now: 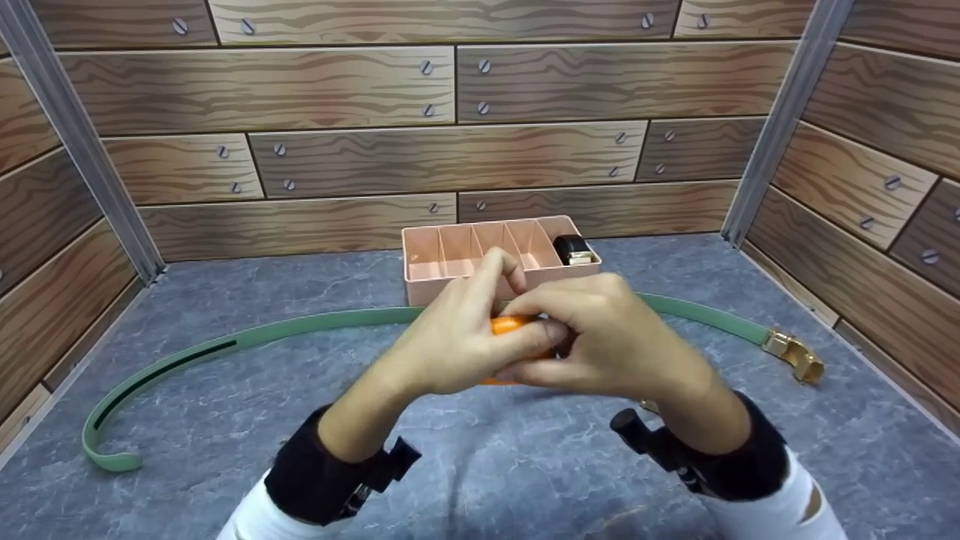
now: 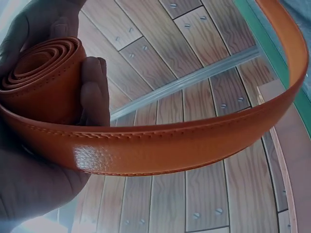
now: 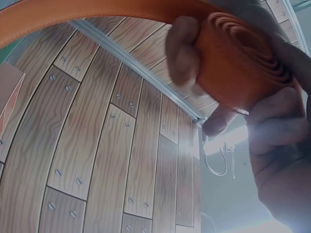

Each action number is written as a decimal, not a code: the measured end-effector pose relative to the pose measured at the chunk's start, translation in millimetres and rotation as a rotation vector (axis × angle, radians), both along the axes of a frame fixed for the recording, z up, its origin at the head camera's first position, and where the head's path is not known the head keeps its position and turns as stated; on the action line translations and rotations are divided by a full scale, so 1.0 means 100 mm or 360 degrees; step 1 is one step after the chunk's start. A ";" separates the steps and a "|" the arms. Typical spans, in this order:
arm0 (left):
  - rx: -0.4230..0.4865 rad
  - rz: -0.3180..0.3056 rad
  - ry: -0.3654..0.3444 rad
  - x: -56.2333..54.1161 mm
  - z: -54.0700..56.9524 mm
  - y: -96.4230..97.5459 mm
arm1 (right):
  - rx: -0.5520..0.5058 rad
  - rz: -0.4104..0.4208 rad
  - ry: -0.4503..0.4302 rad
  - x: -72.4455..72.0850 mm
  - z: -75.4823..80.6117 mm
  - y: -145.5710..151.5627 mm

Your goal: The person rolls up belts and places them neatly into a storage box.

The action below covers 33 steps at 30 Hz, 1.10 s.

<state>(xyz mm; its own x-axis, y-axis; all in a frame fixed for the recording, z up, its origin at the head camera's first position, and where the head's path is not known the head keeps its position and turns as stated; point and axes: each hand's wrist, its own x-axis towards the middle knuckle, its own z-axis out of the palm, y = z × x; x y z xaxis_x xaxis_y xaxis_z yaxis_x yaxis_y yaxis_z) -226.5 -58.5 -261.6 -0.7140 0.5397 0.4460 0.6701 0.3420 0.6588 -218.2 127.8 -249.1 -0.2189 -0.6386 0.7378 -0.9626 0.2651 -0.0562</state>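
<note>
Both hands hold an orange belt (image 1: 508, 324) close together above the table. Part of it is wound into a tight coil (image 2: 53, 97) with stitched edges, while an unwound length loops out past the hands in the left wrist view. My left hand (image 1: 454, 337) curls its fingers and thumb round the coil. From the other side my right hand (image 1: 611, 337) grips the same roll (image 3: 228, 63), fingers bent about it. Most of the belt is hidden by the hands in the head view.
Behind the hands stands a pink divided box (image 1: 435, 292), a black rolled belt (image 1: 571, 247) in its right compartment. A green belt (image 1: 300, 324) curves across the table, its gold buckle (image 1: 795, 356) at right. Wood-patterned walls (image 1: 352, 86) enclose the back and sides.
</note>
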 end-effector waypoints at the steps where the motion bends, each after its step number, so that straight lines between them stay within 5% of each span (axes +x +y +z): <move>1: 0.0034 -0.0045 -0.0033 -0.01 0.00 0.00 | -0.0014 0.0000 0.0006 0.00 0.00 0.01; 10: 0.0427 -0.0620 -0.0332 -0.05 0.02 -0.06 | -0.0237 0.0322 -0.0149 -0.12 0.02 0.04; 15: 0.0391 -0.0523 -0.0281 -0.01 0.04 -0.06 | -0.0214 0.0396 -0.0287 -0.10 0.02 0.05; 20: 0.0202 -0.0314 -0.0163 0.02 0.05 -0.04 | -0.0096 0.0217 -0.0095 -0.04 0.02 0.02; 24: 0.0230 -0.0356 -0.0154 0.01 0.05 -0.07 | -0.0127 0.0213 -0.0006 -0.06 0.01 0.00; 27: 0.0319 -0.0374 0.0057 -0.02 0.04 -0.09 | -0.0235 0.0159 -0.0040 -0.08 0.02 0.02; 33: 0.0319 -0.0081 0.0921 -0.05 0.02 -0.07 | -0.0586 0.0211 -0.0381 -0.11 0.05 0.15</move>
